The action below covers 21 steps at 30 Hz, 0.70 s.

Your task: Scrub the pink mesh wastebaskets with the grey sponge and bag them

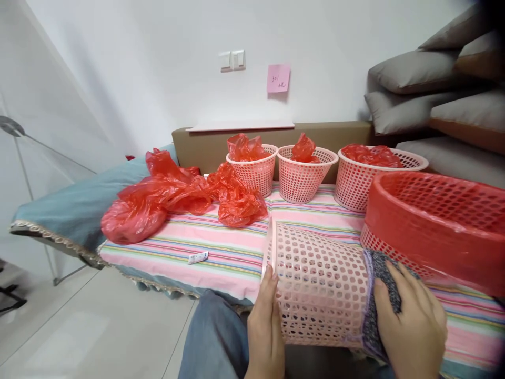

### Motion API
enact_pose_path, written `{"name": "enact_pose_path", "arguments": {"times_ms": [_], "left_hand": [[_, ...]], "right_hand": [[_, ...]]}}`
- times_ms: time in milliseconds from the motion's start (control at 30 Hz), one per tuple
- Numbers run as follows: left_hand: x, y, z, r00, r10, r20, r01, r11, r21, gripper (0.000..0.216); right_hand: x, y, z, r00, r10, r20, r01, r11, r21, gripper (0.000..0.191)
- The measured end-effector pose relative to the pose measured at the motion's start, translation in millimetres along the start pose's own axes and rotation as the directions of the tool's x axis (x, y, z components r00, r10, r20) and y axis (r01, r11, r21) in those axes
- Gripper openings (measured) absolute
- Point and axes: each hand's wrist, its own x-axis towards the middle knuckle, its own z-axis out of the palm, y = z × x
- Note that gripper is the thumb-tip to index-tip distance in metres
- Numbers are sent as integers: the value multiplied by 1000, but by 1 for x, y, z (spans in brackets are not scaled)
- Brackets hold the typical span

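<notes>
A pink plastic mesh basket (321, 281) lies on its side in front of me, its open mouth to the left. My left hand (266, 329) grips it near the rim, fingers flat against the mesh. My right hand (410, 323) is closed over the basket's base, pressing a dark grey speckled cloth (376, 271) against it. A larger red mesh basket (437, 223) lined with red plastic lies just to the right, touching the striped cover.
Three pink baskets (254, 168) (305, 173) (365, 176) holding red plastic bags stand along the back of the striped cloth (205, 242). Loose red bags (158, 200) lie at left. A small white packet (198, 257) rests near the front edge. Grey cushions (418, 89) are stacked at right.
</notes>
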Motion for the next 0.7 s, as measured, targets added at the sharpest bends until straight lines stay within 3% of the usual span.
{"name": "enact_pose_path", "arguments": {"times_ms": [267,400,567,633,700], "left_hand": [[-6,4,-8,998,3,56,1,998,-67,48],[-7,8,-4,998,-18,56,22,998,-60,46],[-9,13,1,999,-23,45,22,1000,8,44],[-9,11,1,1000,0,30,-2,998,63,46],[-9,8,0,998,62,23,-65,988,140,50]], "right_hand": [[-9,-3,-6,999,7,-45,-6,1000,24,63],[-15,-49,-6,998,4,-65,-2,1000,19,51],[-29,-128,-9,957,-282,76,266,949,170,41],[-30,-140,-9,935,-337,110,309,927,214,40],[-26,-135,-6,941,-317,119,286,933,219,41]]}}
